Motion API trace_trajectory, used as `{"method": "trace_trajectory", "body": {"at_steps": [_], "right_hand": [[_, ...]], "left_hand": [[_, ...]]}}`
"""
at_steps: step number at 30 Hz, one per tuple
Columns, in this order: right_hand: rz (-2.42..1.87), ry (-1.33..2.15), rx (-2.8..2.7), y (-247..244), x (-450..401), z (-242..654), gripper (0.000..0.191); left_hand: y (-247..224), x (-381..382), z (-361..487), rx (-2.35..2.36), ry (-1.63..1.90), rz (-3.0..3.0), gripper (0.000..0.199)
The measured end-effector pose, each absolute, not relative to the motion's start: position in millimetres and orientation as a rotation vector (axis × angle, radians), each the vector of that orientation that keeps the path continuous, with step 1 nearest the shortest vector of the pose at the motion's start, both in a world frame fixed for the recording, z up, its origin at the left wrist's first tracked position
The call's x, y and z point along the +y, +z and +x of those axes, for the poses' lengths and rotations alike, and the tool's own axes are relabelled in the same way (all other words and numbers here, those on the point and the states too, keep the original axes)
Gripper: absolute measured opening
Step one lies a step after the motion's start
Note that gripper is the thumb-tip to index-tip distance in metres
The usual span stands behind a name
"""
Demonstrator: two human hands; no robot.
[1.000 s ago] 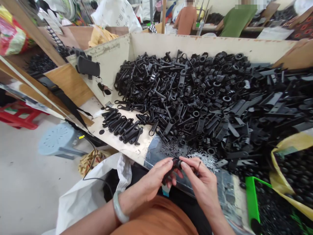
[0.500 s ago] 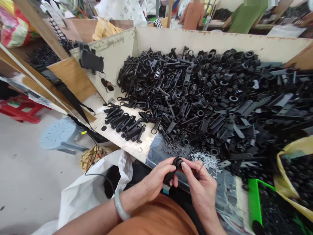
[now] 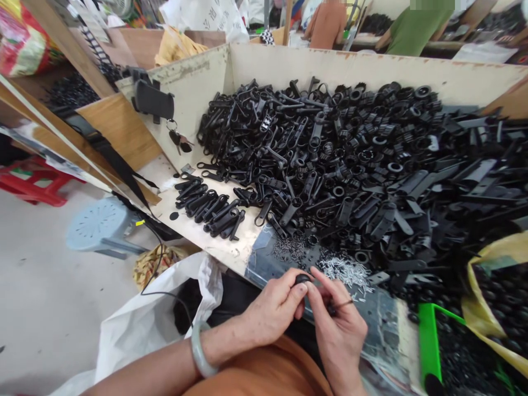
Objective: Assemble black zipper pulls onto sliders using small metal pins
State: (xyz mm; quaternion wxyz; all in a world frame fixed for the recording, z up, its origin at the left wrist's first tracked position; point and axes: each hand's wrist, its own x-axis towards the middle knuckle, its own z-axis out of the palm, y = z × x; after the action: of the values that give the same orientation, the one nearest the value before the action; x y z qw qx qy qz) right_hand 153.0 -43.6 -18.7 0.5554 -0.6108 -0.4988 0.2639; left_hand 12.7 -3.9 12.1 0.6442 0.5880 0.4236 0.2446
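Note:
My left hand (image 3: 270, 308) is closed on a small black plastic part (image 3: 302, 279) with a rounded top, at the table's near edge. The thumb and fingers cover most of it. My right hand (image 3: 340, 324) meets it from the right, thumb tip against the same part. Some dark material shows among the right hand's curled fingers, too hidden to name. Just beyond the hands lie a heap of small silver pins (image 3: 346, 274) and a patch of tiny dark pieces (image 3: 291, 248). A row of black handle-like parts (image 3: 210, 209) lies farther left.
A big pile of black plastic parts (image 3: 313, 148) fills the walled table (image 3: 350, 60). At right stand a green bin (image 3: 429, 344) and a yellow sack (image 3: 495, 253). A white sack (image 3: 124, 335) and a blue stool (image 3: 99, 223) are at left. Two people work at the back.
The black part has turned within my fingers: its longer body showed below the left hand before and is now hidden. My right fingers have spread slightly and shifted.

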Motion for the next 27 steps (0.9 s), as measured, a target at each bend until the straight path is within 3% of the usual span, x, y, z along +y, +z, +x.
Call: {"method": "trace_trajectory", "body": {"at_steps": [6,9,12,16,20,27], "right_hand": [[-1.384,1.044,-0.942,-29.9,-43.6,159.0,0.032],[-1.275,1.303,-0.833,-28.7,-38.8,162.8,0.042],[-1.29,1.343,-0.831,-21.4,-30.0,163.4,0.045],[-1.351,1.411,-0.848,-16.3,-18.6,163.3,0.049],[-1.351,1.402,-1.077,-20.8,-12.3,165.7,0.04],[-1.294,1.203,-1.362,-24.3,-5.1,167.0,0.033]], "left_hand": [[13.0,0.6,2.6,0.925,0.458,1.49,0.031],[12.4,4.5,-4.7,1.002,0.44,1.882,0.023],[11.1,5.2,-9.1,1.135,0.437,2.163,0.027],[6.6,5.7,-13.5,1.213,0.487,1.769,0.041],[1.1,10.3,-19.4,1.131,0.426,1.321,0.025],[11.4,8.5,-15.2,0.965,0.434,0.927,0.027]]}}
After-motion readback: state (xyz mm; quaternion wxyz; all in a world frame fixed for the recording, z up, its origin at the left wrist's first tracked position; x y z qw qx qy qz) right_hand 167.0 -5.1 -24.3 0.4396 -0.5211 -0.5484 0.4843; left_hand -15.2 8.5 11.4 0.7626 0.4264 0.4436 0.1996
